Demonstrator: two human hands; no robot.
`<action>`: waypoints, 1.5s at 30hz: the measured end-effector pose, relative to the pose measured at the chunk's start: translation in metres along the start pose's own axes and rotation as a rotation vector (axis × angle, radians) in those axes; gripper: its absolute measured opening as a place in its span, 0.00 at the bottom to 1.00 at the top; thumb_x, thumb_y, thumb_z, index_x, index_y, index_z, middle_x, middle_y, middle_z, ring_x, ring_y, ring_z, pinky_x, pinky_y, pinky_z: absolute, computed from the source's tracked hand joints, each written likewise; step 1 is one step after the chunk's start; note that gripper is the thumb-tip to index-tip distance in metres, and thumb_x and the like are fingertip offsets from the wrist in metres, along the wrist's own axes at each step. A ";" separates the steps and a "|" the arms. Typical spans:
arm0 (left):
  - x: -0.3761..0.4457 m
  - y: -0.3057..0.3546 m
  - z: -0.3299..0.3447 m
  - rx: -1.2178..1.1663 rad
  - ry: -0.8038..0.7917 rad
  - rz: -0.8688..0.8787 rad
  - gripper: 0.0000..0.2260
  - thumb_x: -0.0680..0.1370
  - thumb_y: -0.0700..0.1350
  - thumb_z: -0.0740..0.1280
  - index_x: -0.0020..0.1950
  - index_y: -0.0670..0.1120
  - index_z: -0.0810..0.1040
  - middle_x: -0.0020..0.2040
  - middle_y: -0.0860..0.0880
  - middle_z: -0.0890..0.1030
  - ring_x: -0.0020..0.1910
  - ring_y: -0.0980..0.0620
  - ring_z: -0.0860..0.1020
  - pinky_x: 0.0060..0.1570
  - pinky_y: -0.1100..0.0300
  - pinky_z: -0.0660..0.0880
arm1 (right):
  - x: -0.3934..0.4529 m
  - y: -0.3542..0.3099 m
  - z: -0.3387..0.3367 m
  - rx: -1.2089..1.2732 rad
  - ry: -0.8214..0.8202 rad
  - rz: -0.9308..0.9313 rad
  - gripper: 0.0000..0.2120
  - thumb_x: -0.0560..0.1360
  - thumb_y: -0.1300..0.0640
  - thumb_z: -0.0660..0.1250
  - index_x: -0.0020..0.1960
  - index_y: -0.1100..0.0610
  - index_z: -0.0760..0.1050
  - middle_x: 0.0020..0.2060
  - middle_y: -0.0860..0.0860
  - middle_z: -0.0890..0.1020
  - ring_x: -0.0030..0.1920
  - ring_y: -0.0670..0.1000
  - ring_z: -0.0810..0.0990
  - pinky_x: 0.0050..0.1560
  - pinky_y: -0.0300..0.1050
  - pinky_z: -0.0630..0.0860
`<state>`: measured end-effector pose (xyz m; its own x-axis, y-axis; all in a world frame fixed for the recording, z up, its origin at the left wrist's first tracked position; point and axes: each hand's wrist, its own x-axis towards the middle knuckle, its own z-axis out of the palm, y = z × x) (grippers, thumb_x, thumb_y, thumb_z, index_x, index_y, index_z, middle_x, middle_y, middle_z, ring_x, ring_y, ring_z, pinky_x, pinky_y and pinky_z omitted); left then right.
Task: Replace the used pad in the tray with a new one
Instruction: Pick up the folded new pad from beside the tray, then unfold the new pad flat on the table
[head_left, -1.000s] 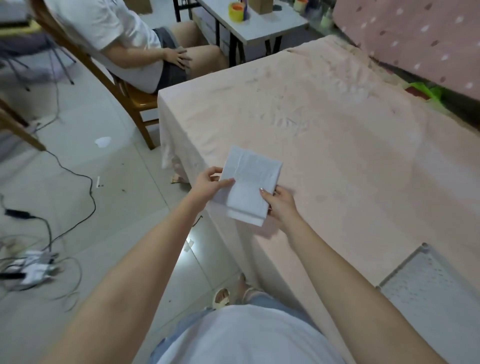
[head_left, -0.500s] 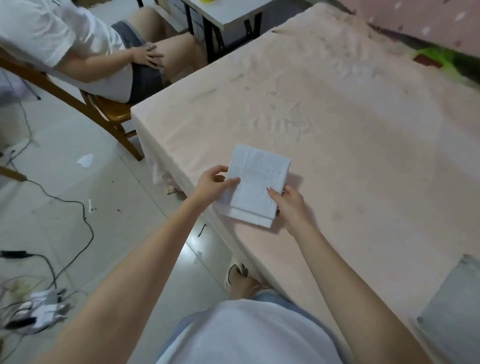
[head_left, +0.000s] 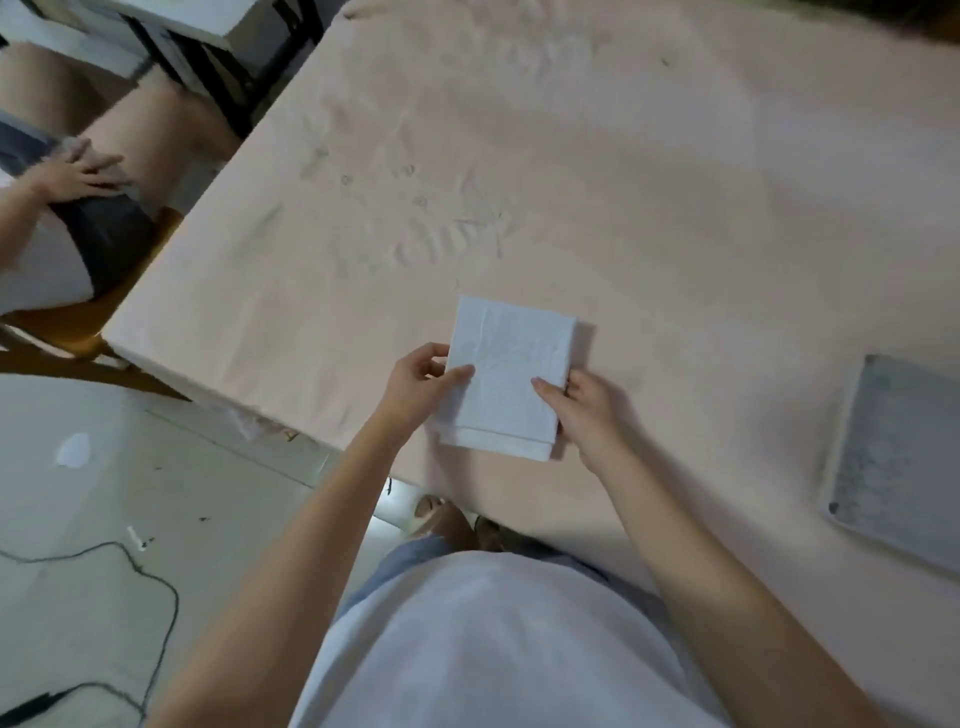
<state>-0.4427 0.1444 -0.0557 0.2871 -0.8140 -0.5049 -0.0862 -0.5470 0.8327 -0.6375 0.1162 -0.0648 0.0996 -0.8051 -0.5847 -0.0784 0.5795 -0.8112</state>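
A folded white pad (head_left: 506, 374) is held flat just above the pink-covered table (head_left: 649, 208), near its front edge. My left hand (head_left: 421, 387) pinches the pad's left side, thumb on top. On the pad's right side, my right hand (head_left: 584, 410) grips it the same way. The grey tray (head_left: 898, 457) lies on the table at the right edge of view, a grey speckled pad inside it; its far end is cut off by the frame.
A seated person (head_left: 62, 208) on a wooden chair is at the table's left corner. A black cable (head_left: 156, 597) and a white scrap (head_left: 75, 449) lie on the tiled floor. A white side table (head_left: 208, 26) stands behind.
Both hands have carried the folded pad rightward over the table. The view has swung right and down, bringing more of the grey tray into sight.
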 end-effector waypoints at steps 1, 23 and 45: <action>0.003 0.001 0.002 0.010 -0.032 -0.005 0.07 0.74 0.41 0.72 0.50 0.45 0.79 0.35 0.50 0.78 0.28 0.60 0.74 0.25 0.70 0.68 | -0.002 0.001 -0.003 0.004 0.021 0.001 0.04 0.75 0.63 0.68 0.51 0.59 0.76 0.42 0.48 0.82 0.41 0.46 0.81 0.36 0.36 0.79; 0.029 -0.033 -0.045 0.255 -0.348 0.081 0.08 0.73 0.39 0.72 0.48 0.46 0.76 0.33 0.54 0.73 0.30 0.63 0.72 0.39 0.67 0.70 | -0.043 0.039 0.034 -0.124 0.324 0.057 0.09 0.74 0.62 0.70 0.49 0.67 0.75 0.39 0.54 0.81 0.36 0.47 0.80 0.28 0.41 0.77; 0.021 -0.044 -0.057 1.165 -0.313 1.095 0.24 0.67 0.53 0.75 0.60 0.44 0.79 0.67 0.38 0.73 0.67 0.42 0.70 0.64 0.51 0.64 | -0.053 0.056 0.003 -1.244 0.314 -0.637 0.37 0.66 0.41 0.70 0.68 0.60 0.69 0.69 0.58 0.68 0.70 0.55 0.63 0.70 0.44 0.55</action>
<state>-0.3789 0.1622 -0.0898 -0.5749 -0.8175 0.0351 -0.7834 0.5623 0.2646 -0.6438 0.1922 -0.0792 0.2404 -0.9702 0.0289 -0.9232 -0.2377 -0.3020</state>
